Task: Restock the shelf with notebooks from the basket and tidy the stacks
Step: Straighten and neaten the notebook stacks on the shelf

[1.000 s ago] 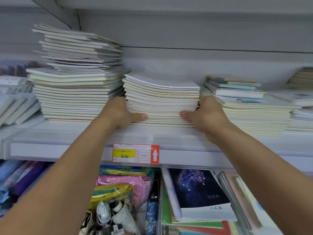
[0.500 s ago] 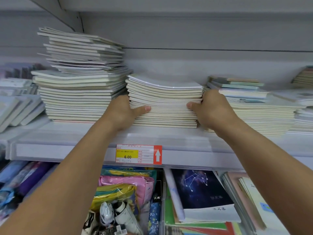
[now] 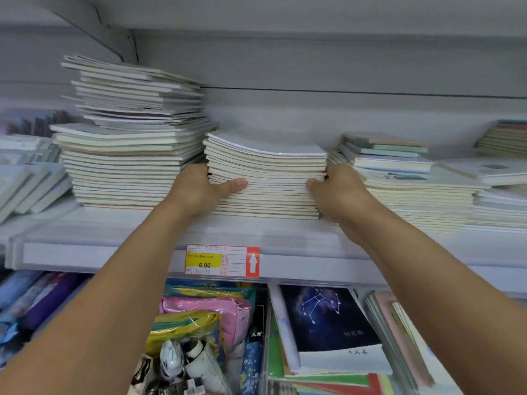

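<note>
The middle stack of notebooks is seated on the white shelf, near its front edge, and is clasped from both sides. The left hand is set against the stack's left side, its thumb laid across the front edges about halfway up and its fingers hidden behind the stack. The right hand is pressed to the right side in the same manner, thumb on the front edges, fingers out of sight. The top notebooks are bowed upward at the left. Little room is left on either side: the tall left stack, untidily fanned in its upper half, is found just beside the left hand, and the lower right stack is met just beyond the right hand. Open space is seen above the middle stack, up to the grey back panel. A price label reading 6.00 is fixed to the shelf's front lip, and a dark constellation notebook is lodged in the bin below.
</note>
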Demonstrator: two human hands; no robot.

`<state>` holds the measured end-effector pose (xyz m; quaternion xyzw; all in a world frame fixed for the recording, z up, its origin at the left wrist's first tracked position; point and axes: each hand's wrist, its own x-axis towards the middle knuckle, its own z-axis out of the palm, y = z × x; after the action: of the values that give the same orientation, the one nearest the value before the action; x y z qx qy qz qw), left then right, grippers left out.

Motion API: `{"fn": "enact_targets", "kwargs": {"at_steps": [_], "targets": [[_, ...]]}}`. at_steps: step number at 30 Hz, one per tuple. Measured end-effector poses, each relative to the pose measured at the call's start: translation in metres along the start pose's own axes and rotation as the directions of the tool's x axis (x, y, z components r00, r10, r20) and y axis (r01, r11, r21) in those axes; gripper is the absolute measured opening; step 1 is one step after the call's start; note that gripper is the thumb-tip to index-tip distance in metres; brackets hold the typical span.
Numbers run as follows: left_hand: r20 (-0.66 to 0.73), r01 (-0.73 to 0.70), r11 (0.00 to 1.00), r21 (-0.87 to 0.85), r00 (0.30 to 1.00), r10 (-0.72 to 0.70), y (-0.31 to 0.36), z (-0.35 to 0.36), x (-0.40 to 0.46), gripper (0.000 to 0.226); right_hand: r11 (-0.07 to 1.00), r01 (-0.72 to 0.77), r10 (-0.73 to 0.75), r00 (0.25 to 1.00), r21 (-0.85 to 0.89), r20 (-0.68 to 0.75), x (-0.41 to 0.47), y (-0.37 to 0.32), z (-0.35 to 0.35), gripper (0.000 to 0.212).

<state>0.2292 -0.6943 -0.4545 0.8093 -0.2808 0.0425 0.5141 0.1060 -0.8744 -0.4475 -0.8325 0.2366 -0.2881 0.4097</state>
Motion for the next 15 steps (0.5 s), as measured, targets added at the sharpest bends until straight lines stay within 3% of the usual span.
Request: {"fn": "enact_targets", "kwargs": {"at_steps": [2,5,8,10,15], "targets": [[0.045,0.034,0.984,-0.175,0.999,-0.026,0.003,-0.001,0.000,0.052,0.954,-0.127,0.115,0.992,0.270,0.059,-0.005,-0.010,0.000,0.009],[0.084,0.048,0.936,-0.349,0.996,-0.020,0.012,0.002,0.002,0.067,0.704,-0.261,0.237,0.963,0.660,0.128,-0.009,-0.020,-0.005,0.013],[0.045,0.041,0.916,-0.400,0.999,-0.025,0.014,0.009,0.000,0.048,0.562,-0.296,0.195,0.955,0.772,0.224,-0.011,-0.022,-0.010,0.040],[0.031,0.043,0.912,-0.408,0.999,-0.034,0.015,0.014,0.001,0.057,0.602,-0.308,0.166,0.951,0.736,0.263,-0.010,-0.019,-0.010,0.057],[-0.015,0.029,0.928,-0.372,0.999,-0.037,0.016,0.017,0.003,0.070,0.756,-0.272,0.107,0.949,0.596,0.297,-0.006,-0.013,-0.011,0.069]]}}
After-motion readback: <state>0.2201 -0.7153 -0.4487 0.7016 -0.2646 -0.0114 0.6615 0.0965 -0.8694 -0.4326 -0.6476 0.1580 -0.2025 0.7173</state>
